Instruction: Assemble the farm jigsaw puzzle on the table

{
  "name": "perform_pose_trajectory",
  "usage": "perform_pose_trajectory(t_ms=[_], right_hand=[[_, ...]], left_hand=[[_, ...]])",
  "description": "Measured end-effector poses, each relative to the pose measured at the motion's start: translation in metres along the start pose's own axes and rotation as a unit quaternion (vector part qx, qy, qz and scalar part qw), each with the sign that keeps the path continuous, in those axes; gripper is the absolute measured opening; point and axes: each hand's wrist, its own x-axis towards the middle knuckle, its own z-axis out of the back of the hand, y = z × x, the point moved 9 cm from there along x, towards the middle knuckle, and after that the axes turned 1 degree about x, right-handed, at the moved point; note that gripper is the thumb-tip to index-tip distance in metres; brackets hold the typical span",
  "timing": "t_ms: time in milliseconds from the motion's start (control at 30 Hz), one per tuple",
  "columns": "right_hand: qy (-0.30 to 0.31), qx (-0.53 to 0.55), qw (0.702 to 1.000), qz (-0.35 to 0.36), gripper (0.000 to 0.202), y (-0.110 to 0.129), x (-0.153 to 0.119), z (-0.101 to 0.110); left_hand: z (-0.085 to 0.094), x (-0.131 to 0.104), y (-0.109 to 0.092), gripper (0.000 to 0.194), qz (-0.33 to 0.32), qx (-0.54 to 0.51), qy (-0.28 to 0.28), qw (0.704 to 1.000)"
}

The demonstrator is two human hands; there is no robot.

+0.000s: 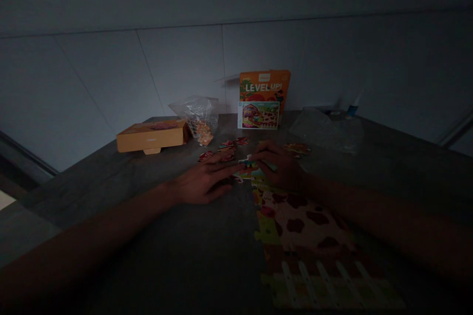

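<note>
A partly joined jigsaw (pixel 314 236) with a spotted cow and a white fence lies on the dark table. At its upper left end, both hands meet over small joined pieces (pixel 244 175) in green and red. My left hand (pixel 203 177) lies flat with fingers apart, its fingertips touching the pieces' left edge. My right hand (pixel 279 165) bends over the pieces from the right, fingers curled down onto a small teal piece (pixel 247 162). Loose red pieces (pixel 226 146) lie just beyond my left hand.
An orange box (pixel 153 138) and a clear bag of pieces (pixel 203 130) stand at the back left. A picture card (pixel 258 115) leans on an orange "LEVEL UP!" box (pixel 266 86). Brownish pieces (pixel 298 148), clear plastic (pixel 327 130) and a small blue-labelled bottle (pixel 353 109) are right.
</note>
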Motion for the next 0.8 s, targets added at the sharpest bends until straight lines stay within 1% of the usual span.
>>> perform_pose_trajectory(t_ms=[100, 200, 367, 467, 633, 733, 800], right_hand=[[0.013, 0.011, 1.0, 0.008, 0.02, -0.0005, -0.0006, -0.003], [0.02, 0.018, 1.0, 0.015, 0.022, -0.0018, -0.0018, -0.0051], [0.034, 0.015, 0.999, 0.001, 0.023, -0.0066, -0.0035, -0.0086], [0.037, 0.01, 0.999, 0.003, 0.023, -0.0056, -0.003, -0.0087], [0.033, 0.006, 0.999, 0.026, 0.025, 0.0013, -0.0023, -0.0065], [0.044, 0.015, 0.999, 0.022, 0.029, 0.0004, -0.0041, -0.008], [0.053, 0.022, 0.998, 0.02, 0.031, -0.0004, -0.0055, -0.0095]], left_hand=[[-0.003, -0.002, 0.0033, 0.057, -0.007, -0.009, 0.006, 1.0], [-0.0024, -0.0018, 0.0037, 0.056, -0.015, -0.009, -0.002, 1.0], [-0.0026, 0.0, 0.0039, 0.055, -0.011, -0.002, 0.002, 1.0], [-0.0023, -0.0003, 0.0038, 0.052, -0.009, 0.001, -0.002, 1.0], [0.0038, -0.0029, 0.0024, 0.047, -0.016, -0.013, -0.045, 0.999], [0.0053, -0.0042, 0.0056, 0.042, 0.001, -0.022, -0.057, 0.998], [0.0064, -0.005, 0.0101, 0.045, 0.022, -0.029, -0.066, 0.997]])
